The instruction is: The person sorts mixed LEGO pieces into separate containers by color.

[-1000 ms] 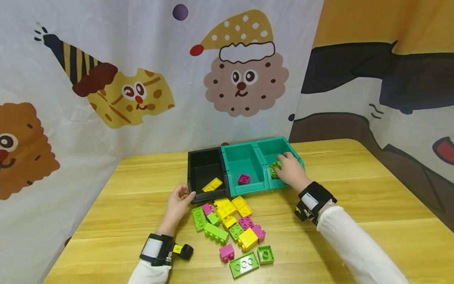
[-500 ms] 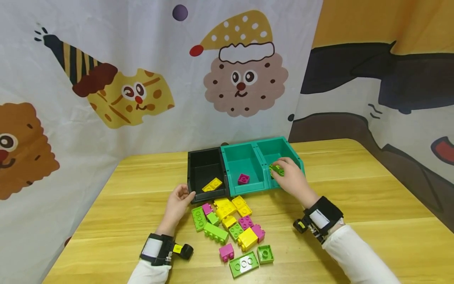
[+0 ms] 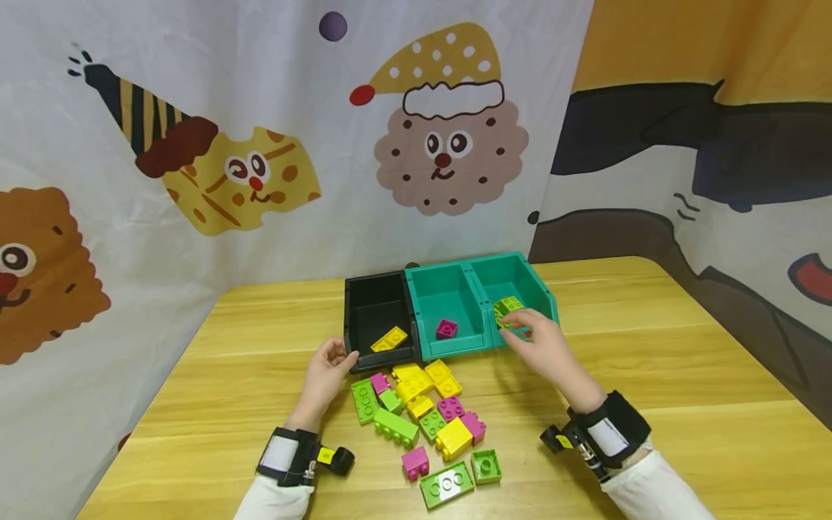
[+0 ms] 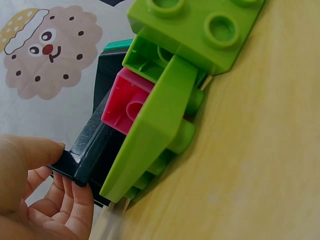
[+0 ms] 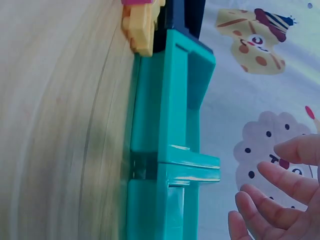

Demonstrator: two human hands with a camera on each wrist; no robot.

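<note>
My left hand (image 3: 327, 372) grips the front left corner of the black bin (image 3: 380, 292). The left wrist view shows the thumb (image 4: 42, 152) on top of its rim and curled fingers below. A yellow brick (image 3: 390, 339) lies inside that bin. My right hand (image 3: 542, 347) hovers over the front edge of the right teal bin (image 3: 510, 269), holding nothing. Its fingers (image 5: 290, 180) are spread apart in the right wrist view. Green bricks (image 3: 510, 306) sit in that bin, partly hidden by the hand. The middle teal bin (image 3: 442, 285) contains a magenta brick (image 3: 446, 328).
Loose bricks lie in front of the bins on the wooden table (image 3: 260, 325): yellow (image 3: 412, 381), magenta (image 3: 416, 462) and green (image 3: 447, 485). A printed curtain (image 3: 279, 245) hangs behind the table.
My right hand has let go of the green brick in the right teal bin and drawn back toward me. My left hand has stayed on the black bin.
</note>
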